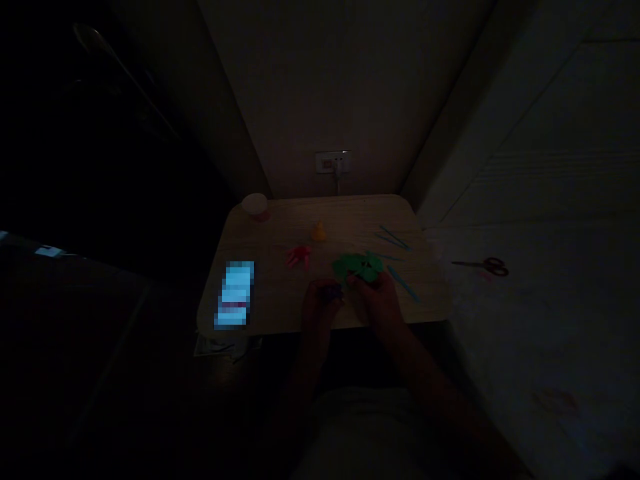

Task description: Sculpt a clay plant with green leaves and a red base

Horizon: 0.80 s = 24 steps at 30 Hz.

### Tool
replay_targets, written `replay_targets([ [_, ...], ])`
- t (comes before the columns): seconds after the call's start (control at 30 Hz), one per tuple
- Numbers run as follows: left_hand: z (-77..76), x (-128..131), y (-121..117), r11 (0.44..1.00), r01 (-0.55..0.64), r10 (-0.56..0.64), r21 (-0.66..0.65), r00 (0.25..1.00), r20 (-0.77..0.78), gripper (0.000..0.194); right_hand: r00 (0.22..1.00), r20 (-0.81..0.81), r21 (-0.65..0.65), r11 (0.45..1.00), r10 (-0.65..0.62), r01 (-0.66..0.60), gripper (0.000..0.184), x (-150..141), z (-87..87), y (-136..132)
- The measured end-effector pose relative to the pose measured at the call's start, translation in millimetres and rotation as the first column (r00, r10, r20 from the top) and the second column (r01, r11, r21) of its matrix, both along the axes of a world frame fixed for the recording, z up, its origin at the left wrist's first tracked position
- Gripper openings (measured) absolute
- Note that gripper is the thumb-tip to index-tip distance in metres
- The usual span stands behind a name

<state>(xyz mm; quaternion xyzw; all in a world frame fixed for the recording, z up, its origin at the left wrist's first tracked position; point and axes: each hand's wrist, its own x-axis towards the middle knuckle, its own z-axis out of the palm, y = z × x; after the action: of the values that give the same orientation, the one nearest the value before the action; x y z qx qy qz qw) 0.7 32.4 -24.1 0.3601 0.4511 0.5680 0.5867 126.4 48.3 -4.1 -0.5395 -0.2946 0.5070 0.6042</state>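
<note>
The scene is very dark. My left hand (316,308) is closed around a small dark purple piece (331,292) above the table's front edge; its exact kind is too dim to make out. Just to the right, my right hand (379,297) pinches a green leaf-shaped piece (369,268) with several lobes. More green spreads to the left of its fingertips. Beyond my hands, a red piece with finger-like strips (299,256) and a small yellow-orange piece (319,231) lie on the wooden table (270,303).
A pale cup (255,206) stands at the back left corner. A lit phone (235,295) lies at the left. Several thin blue-green sticks (403,283) are at the right. Scissors (483,265) rest on a white surface beyond the table. A wall socket (333,162) holds a plug.
</note>
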Motion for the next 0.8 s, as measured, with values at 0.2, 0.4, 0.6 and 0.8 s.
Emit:
replay_targets([
  [0.2,3.9,-0.5,-3.0,1.0,0.003,-0.002,0.025,1.0,-0.021,0.031,0.999,0.041,-0.021,0.999,0.029,-0.028,0.036,0.2,3.9,-2.8],
  [0.4,3.9,-0.5,-2.8,0.999,-0.002,0.004,0.037,0.999,-0.049,0.03,0.999,0.025,0.015,1.0,0.027,-0.028,0.037,-0.3,-1.9,-1.6],
  [0.6,2.7,-1.4,-2.8,0.999,-0.006,0.007,0.043,1.0,-0.019,0.031,0.999,0.036,0.011,0.999,0.032,-0.032,0.037,3.2,-3.2,-1.4],
  [0.8,1.2,-1.1,-2.8,0.999,-0.001,0.001,0.032,1.0,-0.002,0.032,0.998,0.053,0.01,0.999,0.04,-0.041,0.038,2.2,-1.3,-3.6],
])
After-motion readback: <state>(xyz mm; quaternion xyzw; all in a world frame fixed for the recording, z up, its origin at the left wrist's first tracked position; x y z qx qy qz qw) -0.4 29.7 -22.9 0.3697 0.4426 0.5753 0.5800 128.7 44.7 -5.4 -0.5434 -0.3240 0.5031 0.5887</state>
